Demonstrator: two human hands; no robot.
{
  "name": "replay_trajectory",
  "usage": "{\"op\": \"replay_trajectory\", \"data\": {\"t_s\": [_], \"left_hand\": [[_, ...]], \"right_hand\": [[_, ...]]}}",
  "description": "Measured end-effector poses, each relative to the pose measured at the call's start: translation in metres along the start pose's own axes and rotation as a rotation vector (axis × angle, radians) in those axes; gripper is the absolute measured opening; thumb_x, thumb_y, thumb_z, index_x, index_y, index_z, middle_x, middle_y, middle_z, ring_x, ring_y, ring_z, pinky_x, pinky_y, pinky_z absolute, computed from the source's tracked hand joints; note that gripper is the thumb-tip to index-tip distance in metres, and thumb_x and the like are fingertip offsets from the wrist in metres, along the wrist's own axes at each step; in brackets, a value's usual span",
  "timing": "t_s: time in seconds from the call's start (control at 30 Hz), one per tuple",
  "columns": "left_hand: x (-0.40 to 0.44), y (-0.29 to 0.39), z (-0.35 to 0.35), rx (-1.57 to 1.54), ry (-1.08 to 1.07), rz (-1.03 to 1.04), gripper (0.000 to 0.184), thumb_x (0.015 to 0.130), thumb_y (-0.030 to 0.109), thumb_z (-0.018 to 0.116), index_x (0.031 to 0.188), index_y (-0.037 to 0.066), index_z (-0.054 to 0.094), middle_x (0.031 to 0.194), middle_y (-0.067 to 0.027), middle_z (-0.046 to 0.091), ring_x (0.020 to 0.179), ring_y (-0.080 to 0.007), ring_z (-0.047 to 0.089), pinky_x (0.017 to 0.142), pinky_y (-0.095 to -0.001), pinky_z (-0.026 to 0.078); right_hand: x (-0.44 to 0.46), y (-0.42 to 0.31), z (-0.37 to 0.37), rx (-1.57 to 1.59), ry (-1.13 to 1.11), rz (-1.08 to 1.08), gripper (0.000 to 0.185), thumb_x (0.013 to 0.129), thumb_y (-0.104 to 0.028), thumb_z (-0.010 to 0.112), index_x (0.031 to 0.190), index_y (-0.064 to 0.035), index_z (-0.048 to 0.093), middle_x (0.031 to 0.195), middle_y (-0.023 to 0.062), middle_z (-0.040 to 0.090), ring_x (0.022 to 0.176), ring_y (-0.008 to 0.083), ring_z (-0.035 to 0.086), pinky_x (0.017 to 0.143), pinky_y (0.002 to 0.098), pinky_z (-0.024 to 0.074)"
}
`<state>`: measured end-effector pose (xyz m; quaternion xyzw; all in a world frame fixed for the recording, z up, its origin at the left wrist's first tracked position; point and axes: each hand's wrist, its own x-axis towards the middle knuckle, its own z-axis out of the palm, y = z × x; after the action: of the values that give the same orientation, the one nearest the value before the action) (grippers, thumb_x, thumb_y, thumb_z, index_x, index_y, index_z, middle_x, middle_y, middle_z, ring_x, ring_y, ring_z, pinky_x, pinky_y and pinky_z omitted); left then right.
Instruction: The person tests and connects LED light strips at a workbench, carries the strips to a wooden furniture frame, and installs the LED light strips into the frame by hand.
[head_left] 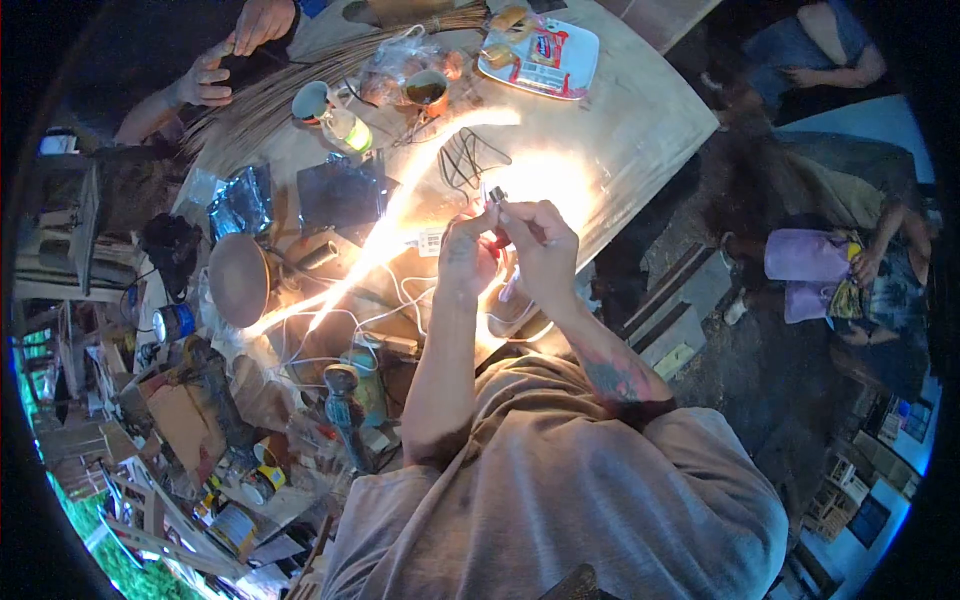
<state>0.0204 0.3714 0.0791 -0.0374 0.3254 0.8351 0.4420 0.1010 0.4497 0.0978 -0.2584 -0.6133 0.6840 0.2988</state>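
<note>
Both of my hands meet over the table, close to a patch of glaring light. My left hand is closed, its fingertips pinching near a small shiny metal piece. From the other side my right hand also has thumb and fingers closed on that piece. Something red shows between the two hands, too covered to name. A thin dark cable lies looped just beyond my fingertips. White cords run over the table beside my left forearm.
On the table are a white tray with food packets, cups, a bottle, a bundle of thin sticks and a round disc. Another person's hands are at upper left. More people sit at right, near a purple bag.
</note>
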Motion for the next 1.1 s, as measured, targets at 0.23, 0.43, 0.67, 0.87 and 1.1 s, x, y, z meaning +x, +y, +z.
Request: {"op": "replay_trajectory", "data": {"t_s": [0.23, 0.43, 0.67, 0.87, 1.1], "left_hand": [[0.020, -0.002, -0.007, -0.179, -0.228, -0.137, 0.027, 0.087, 0.018, 0.060, 0.109, 0.002, 0.058, 0.094, -0.0062, 0.063, 0.087, -0.0170, 0.064, 0.076, -0.0310, 0.055], [0.029, -0.002, 0.026, 0.088, 0.129, 0.073, 0.026, 0.086, 0.019, 0.064, 0.104, -0.001, 0.061, 0.091, -0.0051, 0.065, 0.076, -0.0131, 0.061, 0.067, -0.0261, 0.052], [0.029, 0.022, 0.073, 0.407, 0.294, 0.204, 0.025, 0.085, 0.022, 0.070, 0.099, 0.001, 0.067, 0.080, 0.0022, 0.062, 0.062, -0.0033, 0.044, 0.053, -0.0180, 0.035], [0.032, 0.034, 0.076, 0.360, 0.330, 0.117, 0.024, 0.085, 0.021, 0.070, 0.100, 0.002, 0.067, 0.083, 0.0006, 0.062, 0.070, -0.0053, 0.051, 0.062, -0.0198, 0.041], [0.034, 0.037, 0.076, 0.282, 0.254, 0.142, 0.025, 0.084, 0.021, 0.070, 0.100, 0.002, 0.066, 0.083, -0.0002, 0.061, 0.071, -0.0060, 0.052, 0.062, -0.0204, 0.041]], "right_hand": [[0.017, -0.029, -0.010, -0.418, -0.162, -0.315, 0.029, 0.084, 0.006, 0.061, 0.111, -0.0024, 0.064, 0.101, 0.0132, 0.058, 0.090, 0.0228, 0.060, 0.074, 0.0305, 0.0504], [0.044, -0.043, -0.026, -0.246, -0.246, -0.143, 0.023, 0.088, -0.004, 0.062, 0.111, 0.0003, 0.060, 0.099, 0.0114, 0.062, 0.082, 0.0183, 0.064, 0.071, 0.0278, 0.0519], [0.076, -0.025, -0.024, 0.214, -0.182, 0.204, 0.024, 0.095, -0.007, 0.055, 0.115, 0.0052, 0.053, 0.096, 0.0119, 0.066, 0.077, 0.0155, 0.065, 0.069, 0.0267, 0.0544], [0.089, -0.029, -0.022, 0.305, -0.200, 0.269, 0.028, 0.095, -0.003, 0.052, 0.121, 0.0079, 0.048, 0.095, 0.0153, 0.065, 0.078, 0.0188, 0.066, 0.067, 0.0291, 0.0570], [0.095, -0.030, -0.020, 0.341, -0.193, 0.320, 0.031, 0.094, -0.001, 0.053, 0.123, 0.0075, 0.047, 0.091, 0.0147, 0.066, 0.075, 0.0183, 0.066, 0.065, 0.0298, 0.0576]]}}
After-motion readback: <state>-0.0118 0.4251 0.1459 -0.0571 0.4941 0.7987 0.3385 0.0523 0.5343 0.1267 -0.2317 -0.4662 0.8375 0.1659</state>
